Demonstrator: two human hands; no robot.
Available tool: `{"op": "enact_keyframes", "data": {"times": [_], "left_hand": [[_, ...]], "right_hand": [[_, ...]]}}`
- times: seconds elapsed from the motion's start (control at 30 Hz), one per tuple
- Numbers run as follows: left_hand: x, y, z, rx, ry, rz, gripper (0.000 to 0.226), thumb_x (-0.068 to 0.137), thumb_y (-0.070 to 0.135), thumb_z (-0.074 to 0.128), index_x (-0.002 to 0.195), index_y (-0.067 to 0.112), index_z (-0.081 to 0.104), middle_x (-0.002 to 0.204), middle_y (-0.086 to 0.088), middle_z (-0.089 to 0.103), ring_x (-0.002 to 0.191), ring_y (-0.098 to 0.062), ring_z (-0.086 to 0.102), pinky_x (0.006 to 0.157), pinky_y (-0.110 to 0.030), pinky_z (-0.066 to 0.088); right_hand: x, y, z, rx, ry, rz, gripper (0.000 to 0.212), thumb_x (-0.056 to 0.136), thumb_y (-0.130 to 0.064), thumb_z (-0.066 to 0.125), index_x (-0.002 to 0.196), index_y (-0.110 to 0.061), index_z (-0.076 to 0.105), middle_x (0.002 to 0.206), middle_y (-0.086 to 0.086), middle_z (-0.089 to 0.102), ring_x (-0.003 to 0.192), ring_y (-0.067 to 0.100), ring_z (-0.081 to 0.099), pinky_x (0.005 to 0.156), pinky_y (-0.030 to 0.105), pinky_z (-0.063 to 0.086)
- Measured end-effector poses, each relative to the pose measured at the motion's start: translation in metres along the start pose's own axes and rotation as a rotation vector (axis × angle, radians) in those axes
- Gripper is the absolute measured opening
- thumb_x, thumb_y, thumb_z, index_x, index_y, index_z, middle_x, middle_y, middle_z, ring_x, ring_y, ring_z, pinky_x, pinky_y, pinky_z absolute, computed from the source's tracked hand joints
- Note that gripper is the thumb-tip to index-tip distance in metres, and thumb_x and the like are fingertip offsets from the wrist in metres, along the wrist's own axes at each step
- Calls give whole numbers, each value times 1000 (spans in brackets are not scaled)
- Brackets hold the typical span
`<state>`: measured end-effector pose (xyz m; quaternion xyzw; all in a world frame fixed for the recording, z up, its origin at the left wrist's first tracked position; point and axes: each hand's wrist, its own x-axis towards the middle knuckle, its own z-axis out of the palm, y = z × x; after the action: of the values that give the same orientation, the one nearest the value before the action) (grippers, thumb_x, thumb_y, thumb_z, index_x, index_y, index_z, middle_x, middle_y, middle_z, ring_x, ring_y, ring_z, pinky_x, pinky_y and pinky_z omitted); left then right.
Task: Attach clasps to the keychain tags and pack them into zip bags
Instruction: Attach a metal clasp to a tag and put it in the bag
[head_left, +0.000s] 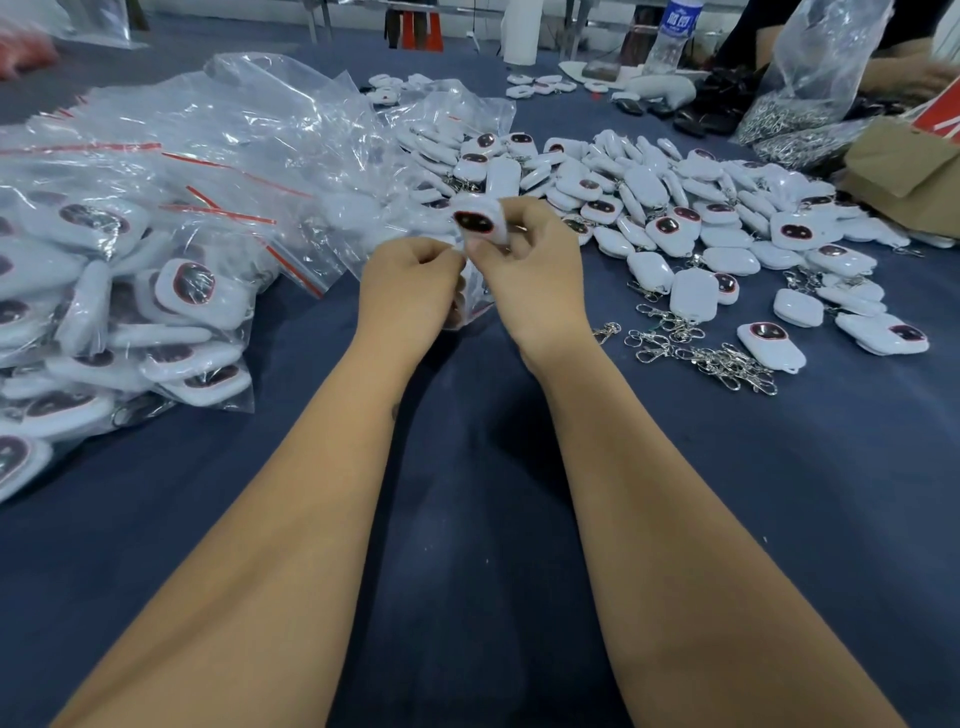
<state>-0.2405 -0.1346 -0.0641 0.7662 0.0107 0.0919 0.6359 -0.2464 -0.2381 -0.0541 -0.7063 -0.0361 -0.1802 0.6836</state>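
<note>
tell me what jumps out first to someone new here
Two hands meet at centre: the right hand holds a white keychain tag, the left hand pinches a zip bag. Packed bags pile up on the left; loose tags and metal clasps spread right.

Draped across the table (467, 519), a dark blue cloth. At the far edge, a clear plastic water bottle (672, 39) with a blue label, standing upright. Just beside it, a scatter of small black items (696, 117), too blurred to identify. On the right edge, a brown cardboard box (904, 171), its flap open. Far left, a blurred patch of red-orange (26, 47). Beyond the table, red-and-black legs of furniture (415, 28).
</note>
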Motion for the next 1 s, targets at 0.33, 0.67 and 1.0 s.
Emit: {"op": "enact_keyframes", "data": {"times": [0.33, 0.67, 1.0], "left_hand": [[4, 7, -5, -336, 97, -87, 30, 90, 10, 56, 61, 16, 61, 52, 5, 53, 44, -10, 46, 47, -20, 43], [-9, 8, -3, 65, 248, 363, 27, 89, 23, 55, 111, 22, 72, 98, 10, 66, 90, -6, 62, 88, -24, 51], [-5, -4, 1, 396, -41, 278, 22, 93, 18, 47, 79, 4, 57, 65, -9, 48, 65, -20, 39, 62, -42, 41]], "right_hand": [[-1, 0, -8, -273, -73, 57, 25, 94, -27, 61, 111, -12, 71, 95, 2, 69, 84, 11, 61, 79, 23, 48], [0, 4, -6, -408, 26, -67, 12, 85, -22, 66, 77, -30, 64, 61, -16, 52, 57, 4, 46, 58, 19, 37], [2, -5, -18, -544, 204, 14, 19, 81, -9, 47, 79, -23, 60, 93, 0, 63, 85, 16, 56, 79, 34, 45]]}}
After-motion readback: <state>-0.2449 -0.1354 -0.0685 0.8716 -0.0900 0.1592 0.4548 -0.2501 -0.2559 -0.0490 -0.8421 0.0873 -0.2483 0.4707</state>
